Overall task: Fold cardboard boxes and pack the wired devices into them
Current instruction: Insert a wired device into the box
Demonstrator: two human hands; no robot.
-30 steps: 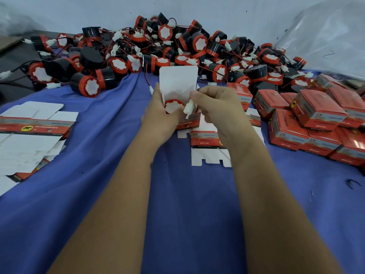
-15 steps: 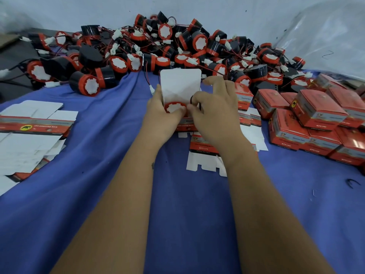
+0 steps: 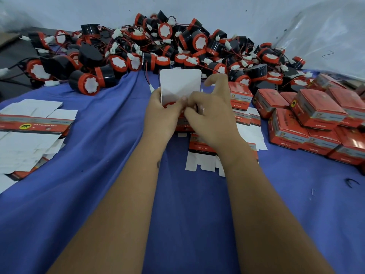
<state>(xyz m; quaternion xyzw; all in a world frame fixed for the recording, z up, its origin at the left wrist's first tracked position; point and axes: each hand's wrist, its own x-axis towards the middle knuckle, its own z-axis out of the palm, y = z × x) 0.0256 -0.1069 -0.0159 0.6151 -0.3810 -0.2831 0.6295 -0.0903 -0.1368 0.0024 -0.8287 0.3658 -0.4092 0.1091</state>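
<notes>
Closed boxes [image 3: 308, 117] stacked at 3 o'clock; loose buzzers [image 3: 158, 50] heaped at 12; flat blanks [image 3: 33, 123] at 9; left hand [image 3: 162, 115] and right hand [image 3: 213, 115] fingers curled around one open box [image 3: 180, 84], buzzer inside, lid flap up.

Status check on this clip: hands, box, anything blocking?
Left hand grips open box. Right hand presses device into it; lid flap upright. Nothing blocking; flat carton lies just behind.

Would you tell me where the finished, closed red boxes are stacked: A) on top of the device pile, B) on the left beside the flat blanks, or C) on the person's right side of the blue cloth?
C: the closed red boxes sit stacked at the right, past the right hand.
</notes>
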